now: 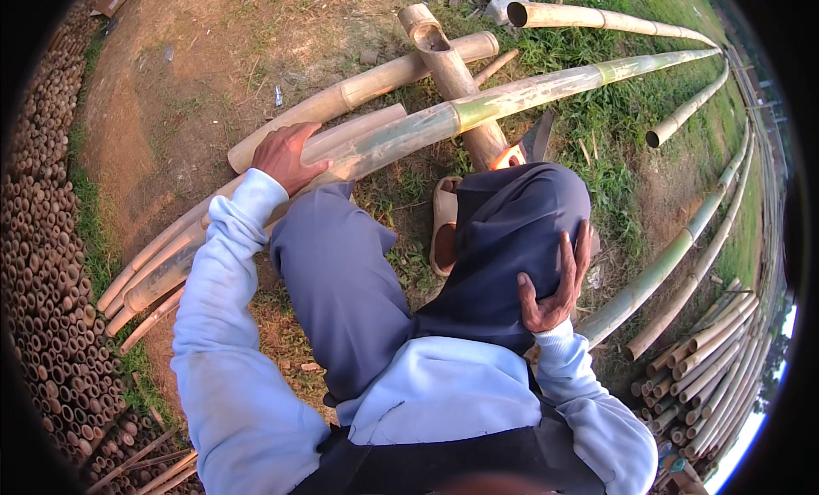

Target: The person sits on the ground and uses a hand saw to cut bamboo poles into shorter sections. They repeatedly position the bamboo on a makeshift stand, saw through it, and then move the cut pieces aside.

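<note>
Mottled bamboo pole (529,90): runs past your knees from lower left to upper right, across the top of the notched bamboo crosspiece (454,79); it looks unbroken where it shows, and you can make out no fresh cut between your left hand and the crosspiece.
Orange-handled tool (510,158): lies just beyond your right knee, partly hidden by it, and in neither hand, so work on the pole looks paused; how much is left cannot be told from this view.
Narrower bamboo length (363,127): lies alongside the pole, its end stopping short of the crosspiece.
Left hand (290,158): rests over the bamboo beside your left knee, palm down; you cannot tell whether it grips.
Left arm: reaches up and forward, elbow only slightly bent.
Right hand (556,286): lies empty on your right thigh, fingers extended, thumb apart.
Right arm: sits close to your side, elbow bent.
</note>
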Tool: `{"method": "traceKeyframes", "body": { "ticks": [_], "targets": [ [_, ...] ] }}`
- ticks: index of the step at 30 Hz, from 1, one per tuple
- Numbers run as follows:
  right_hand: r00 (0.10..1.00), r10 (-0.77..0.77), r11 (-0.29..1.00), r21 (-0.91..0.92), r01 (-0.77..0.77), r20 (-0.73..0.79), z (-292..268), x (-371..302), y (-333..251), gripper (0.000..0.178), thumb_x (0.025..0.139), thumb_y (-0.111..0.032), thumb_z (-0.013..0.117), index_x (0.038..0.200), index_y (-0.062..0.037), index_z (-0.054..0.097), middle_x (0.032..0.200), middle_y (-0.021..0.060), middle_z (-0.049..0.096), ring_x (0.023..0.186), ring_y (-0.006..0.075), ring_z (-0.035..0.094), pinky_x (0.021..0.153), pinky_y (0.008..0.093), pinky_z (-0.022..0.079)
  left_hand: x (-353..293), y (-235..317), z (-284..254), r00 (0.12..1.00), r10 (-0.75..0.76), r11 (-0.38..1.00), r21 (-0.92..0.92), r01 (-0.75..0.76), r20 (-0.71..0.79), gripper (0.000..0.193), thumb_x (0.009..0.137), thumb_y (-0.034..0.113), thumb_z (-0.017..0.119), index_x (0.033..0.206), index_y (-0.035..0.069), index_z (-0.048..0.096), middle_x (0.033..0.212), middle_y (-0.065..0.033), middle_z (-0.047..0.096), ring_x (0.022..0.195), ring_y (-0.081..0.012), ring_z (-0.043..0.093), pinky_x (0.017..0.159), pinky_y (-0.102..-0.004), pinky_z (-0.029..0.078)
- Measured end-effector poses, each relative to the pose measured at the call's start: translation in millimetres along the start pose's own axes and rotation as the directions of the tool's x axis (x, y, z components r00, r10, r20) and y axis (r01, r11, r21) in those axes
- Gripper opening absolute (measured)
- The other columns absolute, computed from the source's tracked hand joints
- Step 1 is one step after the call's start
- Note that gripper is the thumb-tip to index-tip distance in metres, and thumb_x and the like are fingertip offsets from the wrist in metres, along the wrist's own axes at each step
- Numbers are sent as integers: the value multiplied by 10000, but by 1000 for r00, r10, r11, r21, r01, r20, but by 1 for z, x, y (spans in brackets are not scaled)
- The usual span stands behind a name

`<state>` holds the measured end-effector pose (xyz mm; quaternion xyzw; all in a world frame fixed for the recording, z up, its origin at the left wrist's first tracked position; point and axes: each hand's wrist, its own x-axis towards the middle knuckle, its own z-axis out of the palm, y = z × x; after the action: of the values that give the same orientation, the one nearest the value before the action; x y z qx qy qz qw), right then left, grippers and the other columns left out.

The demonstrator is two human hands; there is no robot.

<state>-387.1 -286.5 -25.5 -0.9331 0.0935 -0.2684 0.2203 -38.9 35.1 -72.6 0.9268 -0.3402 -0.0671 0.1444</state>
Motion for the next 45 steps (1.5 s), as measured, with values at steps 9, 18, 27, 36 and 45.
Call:
{"method": "traceKeyframes", "body": {
  "ticks": [9,18,27,36,45],
  "targets": [
    [1000,23,1000,-1,-23,6,1,4,-1,806,842,-326,711,1517,2,418,1602,310,301,1492,487,288,1207,577,233,47,47,50,969,-49,996,84,29,242,1126,596,643,845,1443,-6,487,1336,-249,617,1228,-411,590,1048,-491,449],
    [1000,19,1000,7,-20,17,3,6,0,818,817,-327,721,1512,-11,430,1599,312,296,1491,506,277,1202,592,240,50,54,52,955,-55,991,132,16,292,936,607,536,886,1264,-44,560,1142,-252,686,1086,-426,656,982,-481,495],
    [999,21,998,50,-22,27,4,11,-4,817,821,-303,715,1518,2,416,1611,306,268,1492,495,271,1202,608,222,45,42,71,982,-42,993,116,20,184,766,635,464,899,1129,-39,599,1031,-234,707,1054,-419,666,932,-470,510],
    [994,-89,994,69,85,61,9,15,-20,789,900,-344,675,1535,20,379,1615,300,277,1502,468,267,1210,601,209,47,29,59,982,37,986,151,-65,184,647,656,414,843,1053,-48,622,902,-209,726,907,-369,729,847,-451,555],
    [992,-97,992,93,89,85,5,15,-22,821,877,-325,694,1547,9,357,1621,287,273,1503,476,260,1211,608,204,-12,-54,-23,972,-125,947,318,56,200,681,689,405,825,1188,22,563,1088,-168,694,1086,-345,660,1049,-462,441]
  ]
}}
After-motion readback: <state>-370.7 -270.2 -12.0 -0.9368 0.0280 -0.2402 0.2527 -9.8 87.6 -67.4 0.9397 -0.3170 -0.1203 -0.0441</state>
